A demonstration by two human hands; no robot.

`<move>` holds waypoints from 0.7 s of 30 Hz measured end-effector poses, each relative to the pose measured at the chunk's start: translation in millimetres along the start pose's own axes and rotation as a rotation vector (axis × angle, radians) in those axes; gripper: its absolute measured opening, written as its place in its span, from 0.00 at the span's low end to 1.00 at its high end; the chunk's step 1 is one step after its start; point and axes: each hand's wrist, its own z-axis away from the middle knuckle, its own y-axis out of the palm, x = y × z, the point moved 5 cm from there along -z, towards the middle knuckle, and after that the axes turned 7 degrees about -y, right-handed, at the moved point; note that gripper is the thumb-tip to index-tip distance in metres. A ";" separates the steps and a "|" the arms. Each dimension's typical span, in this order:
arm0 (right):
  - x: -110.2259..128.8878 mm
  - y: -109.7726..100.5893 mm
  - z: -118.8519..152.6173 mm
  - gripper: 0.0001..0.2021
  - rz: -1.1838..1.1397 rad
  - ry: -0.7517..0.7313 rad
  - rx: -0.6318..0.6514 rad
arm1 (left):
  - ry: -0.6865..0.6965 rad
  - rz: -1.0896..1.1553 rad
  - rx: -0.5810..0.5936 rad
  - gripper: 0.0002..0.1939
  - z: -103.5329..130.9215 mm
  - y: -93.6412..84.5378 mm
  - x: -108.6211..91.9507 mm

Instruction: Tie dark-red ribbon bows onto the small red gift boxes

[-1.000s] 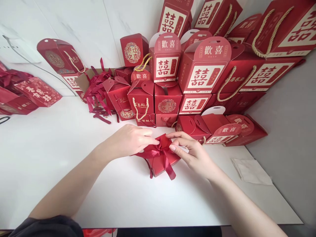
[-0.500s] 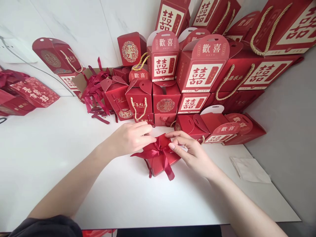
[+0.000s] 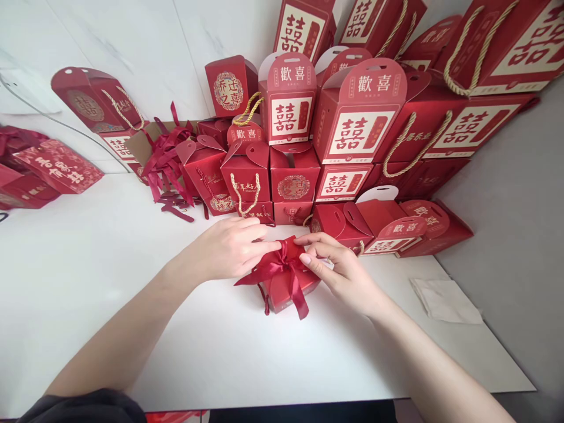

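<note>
A small red gift box [image 3: 282, 302] lies on the white table in front of me, with a dark red satin ribbon [image 3: 297, 294] tied in a bow on top. One ribbon tail points left and another hangs over the near side. My left hand [image 3: 233, 247] is closed at the bow's far left, its index finger touching a loop; the thumb is mostly hidden. From the right, my right hand [image 3: 335, 264] has its thumb and index finger at the bow's other side, close against the box. A ring shows on one finger. A dark red cord dangles at the box's left side.
Red gift boxes [image 3: 288, 114] with rope handles are stacked along the back wall. A cardboard box of loose ribbons [image 3: 165, 155] stands at back left. More red boxes [image 3: 53, 167] sit far left. A folded white cloth or tissue [image 3: 445, 299] lies at right, beside the grey wall.
My left index finger has shifted slightly right, further onto the bow's loop. My right hand has hardly moved. The whole view has shifted a little.
</note>
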 end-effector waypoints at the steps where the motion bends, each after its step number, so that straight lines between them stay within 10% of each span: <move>1: -0.2 -0.7 -0.3 0.16 0.003 -0.008 -0.006 | 0.006 -0.057 -0.048 0.13 0.1 -0.2 0.7; 5: 1.4 -4.3 -0.1 0.14 0.033 -0.034 -0.036 | -0.039 -0.070 -0.131 0.10 1.4 -3.6 4.3; 10: 7.6 -3.6 2.0 0.13 0.065 -0.059 -0.036 | -0.230 0.561 0.056 0.07 -3.7 -5.1 4.9; 21: 18.7 -2.6 3.4 0.06 0.351 -0.211 -0.126 | -0.460 1.089 0.274 0.15 -2.8 40.8 19.8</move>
